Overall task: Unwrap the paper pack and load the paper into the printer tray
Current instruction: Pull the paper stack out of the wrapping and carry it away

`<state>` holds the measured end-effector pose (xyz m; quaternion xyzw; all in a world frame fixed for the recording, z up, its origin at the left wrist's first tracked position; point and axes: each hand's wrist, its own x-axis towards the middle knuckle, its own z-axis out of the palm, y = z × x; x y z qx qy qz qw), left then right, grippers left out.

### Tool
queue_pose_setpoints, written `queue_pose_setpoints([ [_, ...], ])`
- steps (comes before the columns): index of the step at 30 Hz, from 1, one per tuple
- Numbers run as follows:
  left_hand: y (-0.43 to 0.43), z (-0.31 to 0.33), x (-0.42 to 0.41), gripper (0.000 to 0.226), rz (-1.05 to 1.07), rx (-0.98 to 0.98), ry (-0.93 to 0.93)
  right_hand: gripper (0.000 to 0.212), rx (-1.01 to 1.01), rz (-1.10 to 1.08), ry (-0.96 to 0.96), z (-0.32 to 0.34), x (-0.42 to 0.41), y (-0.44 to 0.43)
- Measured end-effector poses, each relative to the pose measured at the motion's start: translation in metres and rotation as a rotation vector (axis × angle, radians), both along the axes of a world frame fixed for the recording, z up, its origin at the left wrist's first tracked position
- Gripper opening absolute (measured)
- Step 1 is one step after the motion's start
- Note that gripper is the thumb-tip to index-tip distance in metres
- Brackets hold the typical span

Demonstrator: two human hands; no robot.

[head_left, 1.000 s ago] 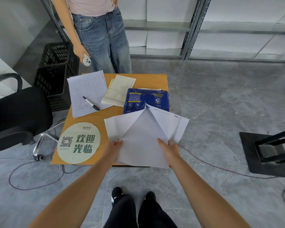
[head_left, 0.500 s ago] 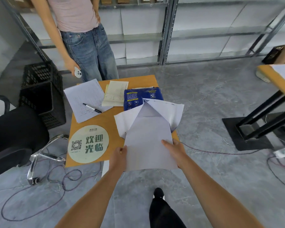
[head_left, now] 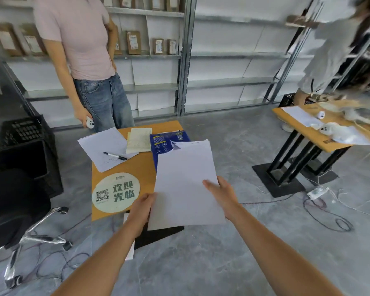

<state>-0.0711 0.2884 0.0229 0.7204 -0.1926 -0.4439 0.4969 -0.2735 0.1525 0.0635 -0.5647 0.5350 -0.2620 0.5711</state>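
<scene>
On the left a black chair [head_left: 11,210] stands beside the orange table [head_left: 137,167], which carries a sheet with a pen [head_left: 115,156], a round sign [head_left: 115,193] and the torn blue wrapper [head_left: 169,142]. Over the table's near right corner, the left hand [head_left: 142,210] and right hand [head_left: 221,193] grip the paper [head_left: 184,180] by its near edges. At right stands a second table [head_left: 320,135].

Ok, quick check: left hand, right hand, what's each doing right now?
Left hand: closed on the paper stack's left edge.
Right hand: closed on the same stack's right edge.
</scene>
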Motion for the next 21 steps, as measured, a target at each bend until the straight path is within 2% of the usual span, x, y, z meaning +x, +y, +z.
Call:
queue_pose_setpoints([
  [2,-0.010,0.024,-0.007,0.026,-0.010,-0.115,0.050,0.012,-0.019,-0.042,-0.048,0.019,-0.013,0.008],
  [5,-0.028,0.057,-0.034,0.031,-0.073,-0.226,0.016,0.004,-0.099,-0.111,-0.100,0.045,-0.045,0.020],
  [10,-0.039,0.083,-0.102,0.043,-0.285,-0.332,-0.030,0.031,-0.062,-0.196,-0.240,0.087,-0.126,0.044],
  [14,-0.028,0.104,-0.186,0.032,-0.405,-0.401,0.101,0.027,-0.084,-0.286,-0.265,0.115,-0.210,0.085],
  [16,-0.017,0.111,-0.231,0.037,-0.468,-0.414,0.180,0.029,-0.106,-0.347,-0.260,0.124,-0.262,0.116],
  [18,-0.007,0.116,-0.279,0.044,-0.599,-0.422,0.215,0.033,-0.129,-0.424,-0.259,0.133,-0.315,0.157],
  [21,0.015,0.129,-0.359,0.040,-0.789,-0.407,0.209,0.030,-0.146,-0.605,-0.291,0.140,-0.388,0.229],
])
